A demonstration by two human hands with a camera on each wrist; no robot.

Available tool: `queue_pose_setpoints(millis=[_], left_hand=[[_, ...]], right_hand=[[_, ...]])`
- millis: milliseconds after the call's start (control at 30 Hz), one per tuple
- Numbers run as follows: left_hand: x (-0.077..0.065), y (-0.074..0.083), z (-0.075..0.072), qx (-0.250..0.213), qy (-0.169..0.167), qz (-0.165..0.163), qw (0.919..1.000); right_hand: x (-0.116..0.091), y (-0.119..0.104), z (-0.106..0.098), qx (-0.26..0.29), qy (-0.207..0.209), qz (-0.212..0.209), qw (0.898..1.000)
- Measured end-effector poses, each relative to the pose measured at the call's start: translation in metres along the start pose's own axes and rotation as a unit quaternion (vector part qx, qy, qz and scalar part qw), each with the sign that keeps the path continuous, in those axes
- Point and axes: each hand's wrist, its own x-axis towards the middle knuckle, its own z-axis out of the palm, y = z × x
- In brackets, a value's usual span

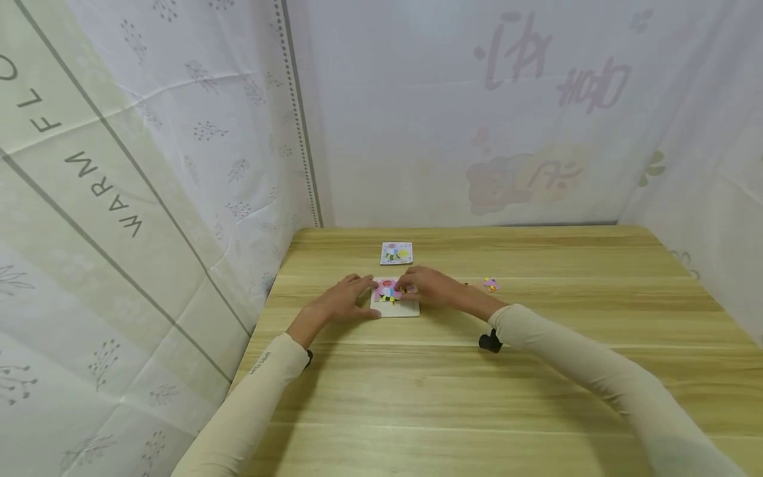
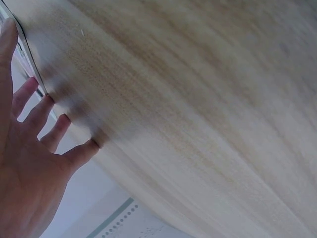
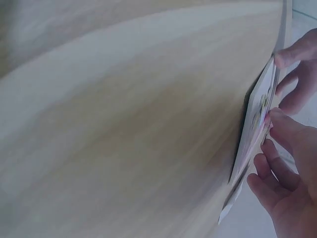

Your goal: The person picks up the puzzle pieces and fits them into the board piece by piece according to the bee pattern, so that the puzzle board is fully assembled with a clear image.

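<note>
A small puzzle board (image 1: 396, 311) lies on the table, its upper part filled with pink pieces showing a bee picture and its lower part bare and pale. At the board's left side rests my left hand (image 1: 342, 299), thumb by the near corner and index finger by the far one. In the left wrist view, that hand's fingers (image 2: 58, 129) are spread, with their tips on the tabletop. My right hand (image 1: 432, 286) reaches over the board's right side. Between its thumb and index finger it pinches a small pink puzzle piece (image 3: 268, 120) at the board's surface, mostly hidden by the fingers.
Behind the board lies a square picture card (image 1: 396, 253) with a similar bee. Loose pink and yellow puzzle pieces (image 1: 491, 284) lie right of the right hand, partly behind the wrist. Printed curtains (image 1: 387, 132) hang at the table's back and sides.
</note>
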Motion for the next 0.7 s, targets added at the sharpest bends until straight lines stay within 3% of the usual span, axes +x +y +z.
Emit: queue_pose_setpoints(millis=[233, 700], left_hand=[[0.001, -0.001, 0.0, 0.002, -0.003, 0.0, 1.0], [0.0, -0.003, -0.001, -0.008, -0.002, 0.001, 1.0]], right_hand=[[0.01, -0.009, 0.01, 0.008, -0.01, -0.034, 0.999], [0.025, -0.022, 0.022, 0.017, -0.024, -0.041, 0.999]])
